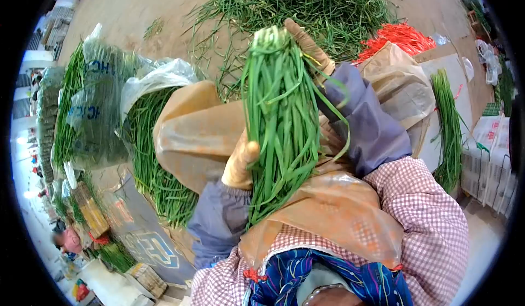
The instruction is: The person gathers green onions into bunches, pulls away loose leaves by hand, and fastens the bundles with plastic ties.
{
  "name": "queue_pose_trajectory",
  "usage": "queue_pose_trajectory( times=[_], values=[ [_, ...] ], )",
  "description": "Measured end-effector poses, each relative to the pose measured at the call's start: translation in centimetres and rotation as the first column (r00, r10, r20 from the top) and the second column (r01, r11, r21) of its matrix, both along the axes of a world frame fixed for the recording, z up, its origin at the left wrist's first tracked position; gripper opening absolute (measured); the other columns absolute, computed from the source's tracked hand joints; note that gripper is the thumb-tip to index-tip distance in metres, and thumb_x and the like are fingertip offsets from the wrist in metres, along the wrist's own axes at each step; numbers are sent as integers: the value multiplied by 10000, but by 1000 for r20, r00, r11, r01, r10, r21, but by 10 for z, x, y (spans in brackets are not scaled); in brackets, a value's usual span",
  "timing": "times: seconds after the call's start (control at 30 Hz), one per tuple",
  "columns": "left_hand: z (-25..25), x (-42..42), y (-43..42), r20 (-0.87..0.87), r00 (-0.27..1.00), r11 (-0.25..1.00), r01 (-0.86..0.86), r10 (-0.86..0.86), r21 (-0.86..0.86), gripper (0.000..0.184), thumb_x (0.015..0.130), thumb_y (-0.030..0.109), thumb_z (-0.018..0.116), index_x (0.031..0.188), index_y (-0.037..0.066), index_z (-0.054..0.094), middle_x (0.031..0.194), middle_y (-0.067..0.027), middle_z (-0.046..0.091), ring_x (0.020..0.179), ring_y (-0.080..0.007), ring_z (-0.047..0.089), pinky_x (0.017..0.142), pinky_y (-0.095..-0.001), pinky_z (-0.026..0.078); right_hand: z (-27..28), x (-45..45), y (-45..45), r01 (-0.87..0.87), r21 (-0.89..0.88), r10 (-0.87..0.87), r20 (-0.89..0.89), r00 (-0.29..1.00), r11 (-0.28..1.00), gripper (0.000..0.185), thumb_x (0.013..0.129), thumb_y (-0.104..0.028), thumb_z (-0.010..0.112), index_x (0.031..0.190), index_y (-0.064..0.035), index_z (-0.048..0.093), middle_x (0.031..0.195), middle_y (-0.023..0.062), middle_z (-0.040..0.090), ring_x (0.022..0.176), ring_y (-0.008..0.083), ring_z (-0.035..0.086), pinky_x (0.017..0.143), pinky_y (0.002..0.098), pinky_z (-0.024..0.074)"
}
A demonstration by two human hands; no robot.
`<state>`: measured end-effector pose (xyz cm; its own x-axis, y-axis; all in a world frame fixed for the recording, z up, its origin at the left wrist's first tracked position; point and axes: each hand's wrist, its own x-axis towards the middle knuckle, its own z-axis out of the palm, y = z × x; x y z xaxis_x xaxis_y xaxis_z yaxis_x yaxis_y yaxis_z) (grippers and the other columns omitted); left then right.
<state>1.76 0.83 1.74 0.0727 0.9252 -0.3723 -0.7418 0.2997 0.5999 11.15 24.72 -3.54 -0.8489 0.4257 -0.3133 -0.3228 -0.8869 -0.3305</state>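
Green, long-leaved and thick, the bunch (281,109) hangs between both hands, pale stem ends pointing away, leaf tips trailing down towards the lap! Left hand (240,161) has it from the near side, partly closed, thumb pressed up against the leaves, the fingers out of sight behind them. Right hand (311,46) is farther out, curled against the other edge, holding too, one finger stretched right up beside the pale ends; its remaining fingers are hard to make out.

And just beyond the right hand, what a heap (306,5) of loose green stalks, spread over the floor! Off to that hand's right, a bright pile of red strips (396,41), then, farther right and nearer the body, a tied-looking bundle (449,131) lying along a pale board (426,115).

Over to the left hand's left now: more greens (158,158) poking from a clear bag (164,76), and past them a bigger bag (101,109) with blue lettering. Below both hands, a tan plastic apron (333,207) drapes the lap, creased and shiny.
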Motion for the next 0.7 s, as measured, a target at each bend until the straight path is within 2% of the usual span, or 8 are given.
queue_pose_trajectory(
  times=[0.03, 0.17, 0.27, 0.33, 0.5, 0.6, 0.63, 0.7],
  values=[
    [-4, -3, -2, -33, 998, 999, -47, 47, -12, 1080, 694, 593, 778, 1483, 45, 285, 1410, -112, 446, 1229, -237, 505, 1016, -394, 445, -39, -1, 17, 90, 206, -85, -31, 996, 974, 444, 899, -529, 610, 905, -98, 717, 758, 58, 712, 712, 167, 709, 624, 323, 600],
    [-4, -8, -1, -46, 993, 993, -112, 110, -36, 1110, 656, 560, 826, 1477, 38, 292, 1376, -111, 473, 1207, -241, 522, 990, -382, 463, -6, 20, -42, 307, 395, -291, -101, 951, 866, 709, 905, -622, 514, 1359, -79, 482, 1221, 118, 627, 994, 215, 668, 850, 386, 572],
    [4, -14, 6, -165, 980, 989, -124, 110, -82, 1102, 631, 522, 860, 1455, 30, 319, 1340, -102, 496, 1187, -227, 526, 986, -374, 460, 23, 35, -79, 36, 115, -43, 54, 998, 993, 706, 898, -547, 590, 1393, -63, 451, 1274, 124, 606, 1040, 230, 655, 948, 400, 533],
    [15, -15, 11, -260, 960, 980, -146, 106, -138, 1093, 624, 496, 874, 1447, 28, 327, 1330, -99, 499, 1183, -222, 526, 989, -369, 456, 29, 39, -99, -237, -333, 257, 15, 966, 912, 555, 909, -391, 654, 1333, -60, 517, 1208, 115, 645, 1023, 216, 663, 917, 377, 545],
    [17, -43, 42, -251, 960, 941, 31, -122, -338, 609, 835, 40, 719, 1357, 36, 405, 1191, -81, 568, 1062, -189, 585, 888, -324, 516, -1, -6, -120, -200, -353, 240, 71, 968, 914, 368, 915, -269, 664, 1211, -60, 598, 1108, 96, 675, 930, 198, 677, 814, 332, 573],
    [19, -66, 73, -218, 917, 785, 143, -334, -602, 577, 849, 69, 717, 1340, 45, 415, 1085, -85, 604, 948, -183, 625, 793, -341, 561, -13, -28, -117, -147, -410, 238, 181, 954, 900, 405, 900, -311, 685, 1227, -89, 595, 1095, 99, 674, 936, 215, 668, 817, 364, 575],
    [-8, -89, 68, -221, 821, 758, 335, -526, -560, 668, 858, 243, 739, 1393, 54, 388, 1227, -84, 591, 1057, -199, 626, 879, -365, 545, -21, -33, -118, -118, -456, 227, 193, 955, 882, 415, 886, -339, 698, 1196, -81, 604, 1070, 102, 680, 897, 230, 671, 789, 392, 579],
    [-31, -101, 92, -3, 818, 623, 435, -575, -651, 668, 864, 297, 727, 1396, 61, 399, 1250, -87, 595, 1046, -213, 637, 889, -373, 547, -52, -38, -115, -108, -508, 249, 217, 944, 854, 485, 858, -408, 712, 1194, -75, 607, 1087, 118, 680, 884, 263, 675, 782, 445, 575]
  ],
)
